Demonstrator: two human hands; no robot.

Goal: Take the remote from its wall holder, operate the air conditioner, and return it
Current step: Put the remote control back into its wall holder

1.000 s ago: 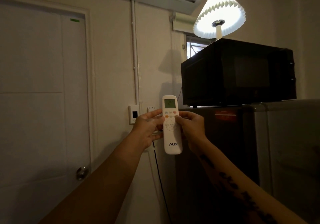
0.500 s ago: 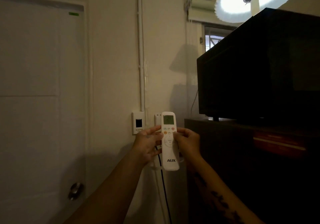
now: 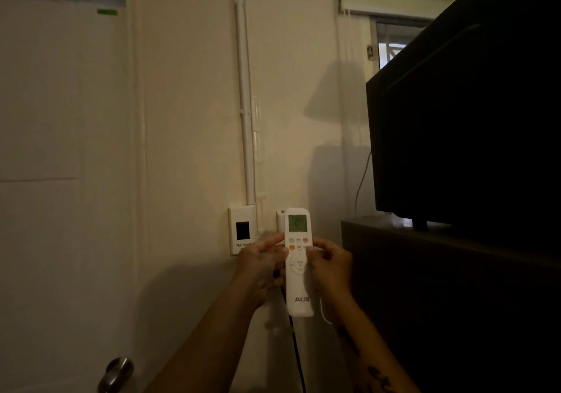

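Note:
A white AUX remote [image 3: 299, 289] with a lit green display stands upright close to the wall. Both hands hold it by its sides. My left hand [image 3: 261, 266] grips its left edge, thumb near the buttons. My right hand [image 3: 329, 266] grips its right edge. A white wall holder [image 3: 280, 219] shows just behind the remote's top left corner; most of it is hidden by the remote and my hands. The air conditioner is out of view.
A white wall switch plate [image 3: 243, 230] sits left of the remote under a white conduit [image 3: 245, 89]. A white door [image 3: 60, 180] with a metal knob [image 3: 117, 373] fills the left. A black microwave [image 3: 464, 119] stands on a dark fridge [image 3: 440, 301] at the right. A black cable [image 3: 296, 353] hangs below.
The view has dropped and come closer to the wall, so the air conditioner and lamp have left the frame. Both hands have carried the remote nearer the wall, in front of the holder.

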